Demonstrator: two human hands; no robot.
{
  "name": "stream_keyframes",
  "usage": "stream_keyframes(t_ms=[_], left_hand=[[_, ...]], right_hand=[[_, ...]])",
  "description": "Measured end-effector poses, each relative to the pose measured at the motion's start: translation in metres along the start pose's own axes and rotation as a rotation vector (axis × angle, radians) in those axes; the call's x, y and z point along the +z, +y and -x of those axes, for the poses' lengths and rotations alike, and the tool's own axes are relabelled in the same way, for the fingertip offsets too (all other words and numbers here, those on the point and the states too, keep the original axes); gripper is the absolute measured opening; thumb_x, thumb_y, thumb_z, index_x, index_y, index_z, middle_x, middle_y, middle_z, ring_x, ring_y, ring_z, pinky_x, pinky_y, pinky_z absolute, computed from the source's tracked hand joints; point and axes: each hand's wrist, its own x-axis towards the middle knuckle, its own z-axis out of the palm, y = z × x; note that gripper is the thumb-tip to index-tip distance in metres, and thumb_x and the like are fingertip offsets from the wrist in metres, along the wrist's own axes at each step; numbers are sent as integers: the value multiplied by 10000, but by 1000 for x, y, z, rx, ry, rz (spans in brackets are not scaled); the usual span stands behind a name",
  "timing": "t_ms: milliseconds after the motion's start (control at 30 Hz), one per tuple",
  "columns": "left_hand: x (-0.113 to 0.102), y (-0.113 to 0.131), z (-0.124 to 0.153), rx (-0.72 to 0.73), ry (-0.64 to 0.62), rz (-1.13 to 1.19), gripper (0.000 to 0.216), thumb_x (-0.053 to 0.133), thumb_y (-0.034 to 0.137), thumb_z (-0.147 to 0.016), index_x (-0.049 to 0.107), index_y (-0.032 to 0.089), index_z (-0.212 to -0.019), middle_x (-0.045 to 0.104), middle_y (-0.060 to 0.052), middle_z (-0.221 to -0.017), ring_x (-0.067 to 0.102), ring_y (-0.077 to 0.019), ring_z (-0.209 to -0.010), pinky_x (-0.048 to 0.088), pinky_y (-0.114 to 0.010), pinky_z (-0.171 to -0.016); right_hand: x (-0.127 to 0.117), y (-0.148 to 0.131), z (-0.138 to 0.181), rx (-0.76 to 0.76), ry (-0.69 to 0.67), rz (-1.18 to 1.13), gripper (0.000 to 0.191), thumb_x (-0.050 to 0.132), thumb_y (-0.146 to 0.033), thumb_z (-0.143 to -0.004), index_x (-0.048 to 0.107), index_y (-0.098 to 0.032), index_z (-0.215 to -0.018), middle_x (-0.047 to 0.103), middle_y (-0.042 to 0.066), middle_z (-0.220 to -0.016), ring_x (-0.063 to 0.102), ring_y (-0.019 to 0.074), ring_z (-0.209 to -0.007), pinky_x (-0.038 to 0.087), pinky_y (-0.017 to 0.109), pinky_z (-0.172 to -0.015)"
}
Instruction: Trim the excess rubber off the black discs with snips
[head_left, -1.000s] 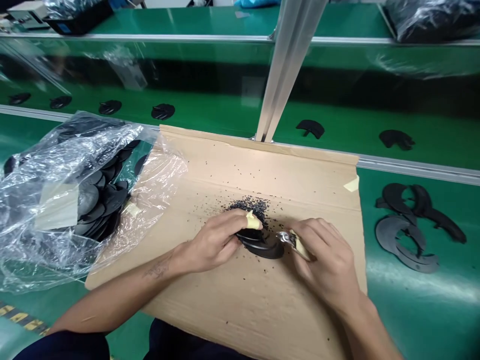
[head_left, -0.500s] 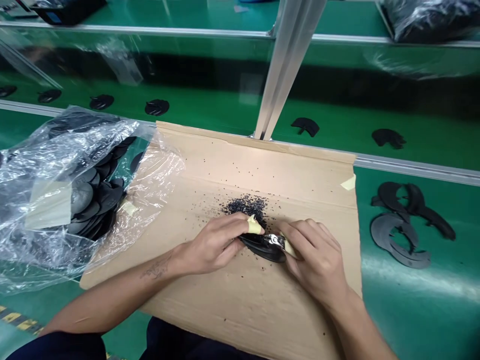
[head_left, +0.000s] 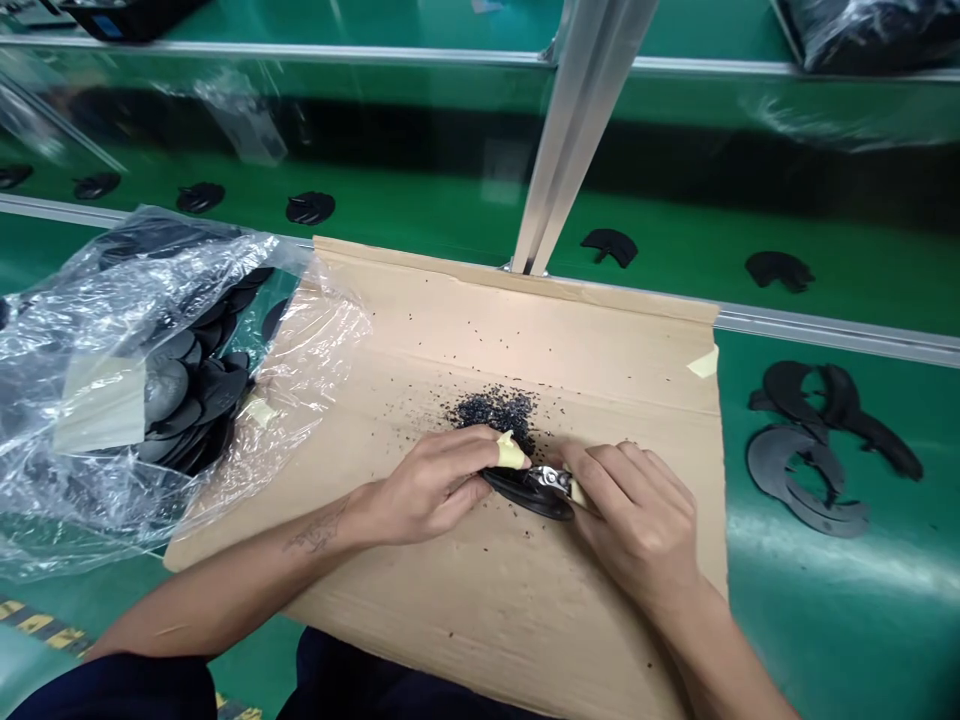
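Over the cardboard sheet (head_left: 420, 610), my left hand (head_left: 431, 485) grips a black curved plastic part (head_left: 532, 497) by its left end, the thumb or finger wrapped in yellow tape (head_left: 511, 452). My right hand (head_left: 637, 520) is closed around the handles of small metal nippers (head_left: 551, 478). The nippers' jaws are at the upper edge of the part; whether they are closed on it I cannot make out. Just beyond my fingers lies a pile of tiny black clippings (head_left: 496, 410), with loose bits scattered around it.
A clear plastic bag (head_left: 150, 290) with many black discs (head_left: 199, 390) lies at the left. To the right, several black curved pieces (head_left: 795, 465) rest on the green table. A metal post (head_left: 574, 140) rises behind the cardboard, and more black parts (head_left: 310, 207) stand along the back.
Both hands stay at the part, almost unmoved. The nippers have shifted very slightly, and the camera view has moved a little.
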Motion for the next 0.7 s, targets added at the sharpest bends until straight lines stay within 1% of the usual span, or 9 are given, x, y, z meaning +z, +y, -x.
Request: stream_keyframes(t_ms=[133, 300, 467, 533, 633, 700], left_hand=[[0, 0, 0, -2, 4, 8, 357, 504, 31, -910, 627, 181, -1209, 710, -95, -1003, 674, -190, -943, 583, -333, -804], [1, -3, 2, 8, 27, 11, 341, 521, 27, -897, 626, 169, -1189, 712, -99, -989, 675, -192, -924, 577, -332, -791], [-1, -4, 1, -3, 9, -16, 333, 524, 44, -901, 616, 158, -1201, 705, -96, -966, 661, -188, -896, 567, -331, -757], [-3, -2, -1, -6, 21, -32, 315, 555, 82, -905, 620, 167, -1201, 701, -84, -952, 650, -176, -856, 556, -309, -718], [-4, 3, -3, 3, 54, -45, 307, 597, 127, -896, 635, 166, -1198, 681, -58, -872, 613, -155, -761, 520, -274, -642], [-2, 6, -4, 11, 32, -53, 317, 590, 135, -896, 646, 167, -1207, 662, -53, -847, 592, -151, -734, 502, -268, -622]], right_hand=[[-1, -1, 0, -1, 12, 21, 234, 517, -38, -927, 642, -183, -1061, 684, 18, -709, 545, 149, -632, 388, 327, -614], [-2, -3, -1, 1, -16, 53, 231, 495, -12, -917, 651, -177, -956, 662, 8, -667, 527, 141, -607, 383, 319, -593], [3, -2, 0, 8, -14, -26, 225, 499, -24, -904, 668, -171, -929, 661, 22, -688, 552, 149, -627, 420, 310, -604], [4, 0, 0, 36, 11, -31, 224, 512, -25, -896, 674, -176, -934, 661, 23, -701, 556, 152, -640, 418, 311, -611], [4, 2, 0, 72, 22, 20, 248, 502, -14, -883, 673, -183, -947, 664, 27, -717, 538, 158, -652, 395, 319, -611], [3, 2, -1, 60, 7, 53, 264, 498, -14, -878, 667, -186, -983, 682, 38, -758, 523, 167, -669, 374, 330, -612]])
